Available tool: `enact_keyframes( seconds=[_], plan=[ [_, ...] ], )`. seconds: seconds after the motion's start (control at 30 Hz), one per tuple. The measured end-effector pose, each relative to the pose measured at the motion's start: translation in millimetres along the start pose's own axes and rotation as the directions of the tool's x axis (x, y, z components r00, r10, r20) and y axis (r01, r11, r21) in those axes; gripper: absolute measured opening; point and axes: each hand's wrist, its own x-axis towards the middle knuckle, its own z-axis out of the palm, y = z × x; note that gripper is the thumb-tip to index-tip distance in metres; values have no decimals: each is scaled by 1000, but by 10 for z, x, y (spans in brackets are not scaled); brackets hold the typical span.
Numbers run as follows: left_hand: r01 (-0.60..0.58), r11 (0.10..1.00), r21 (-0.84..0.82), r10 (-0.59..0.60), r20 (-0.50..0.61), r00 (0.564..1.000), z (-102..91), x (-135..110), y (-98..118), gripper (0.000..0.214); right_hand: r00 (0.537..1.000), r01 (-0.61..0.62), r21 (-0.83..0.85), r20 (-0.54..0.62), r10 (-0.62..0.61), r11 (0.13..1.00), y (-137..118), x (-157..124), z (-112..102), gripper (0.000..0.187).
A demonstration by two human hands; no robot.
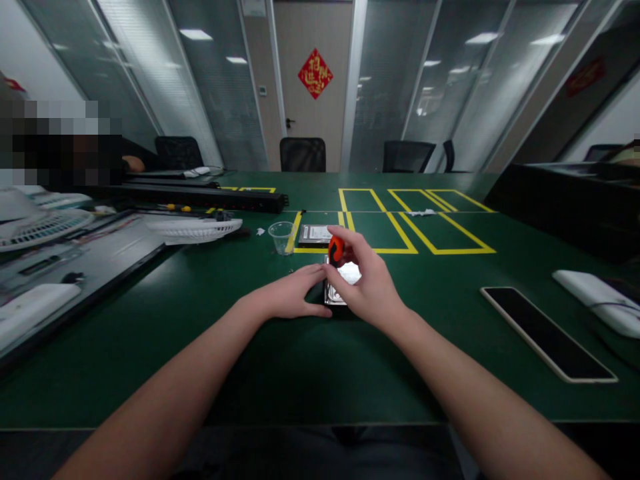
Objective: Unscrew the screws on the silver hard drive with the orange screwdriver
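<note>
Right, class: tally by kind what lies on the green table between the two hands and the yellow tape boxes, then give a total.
Hard drives: 2, one under the hands, one behind
Screwdrivers: 1, orange handle, in right hand
Plastic cups: 1
Total: 4

A clear plastic cup (281, 237) stands on the green table (280, 373), just beside a second hard drive (315, 235) lying inside yellow tape boxes (400, 220). To the right lie a dark tablet (547, 331) and a white case (597, 300). On the left sit white fan grilles (193, 230) and a long black power strip (200, 195). Black chairs (303, 154) line the far edge before a door with a red ornament (315, 73).
</note>
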Motion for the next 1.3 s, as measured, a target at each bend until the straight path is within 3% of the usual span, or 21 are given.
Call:
enact_keyframes(
  seconds=[0.13,0.47,0.87,1.3],
  plan=[
    [-11,1000,8,11,9,1000,-7,0,1,103,1000,-6,42,6,6,999,-14,-20,15,75],
    [-23,1000,-19,23,-5,1000,18,3,-75,103,999,44,17,-11,-43,999,-26,8,0,64],
    [-21,1000,-10,21,-15,1000,29,0,-93,103,1000,9,-29,-9,-10,1000,30,6,-1,65],
    [11,1000,-1,-11,-1,1000,2,3,-19,101,999,25,9,-26,-25,1000,-16,-8,32,68]
  ],
)
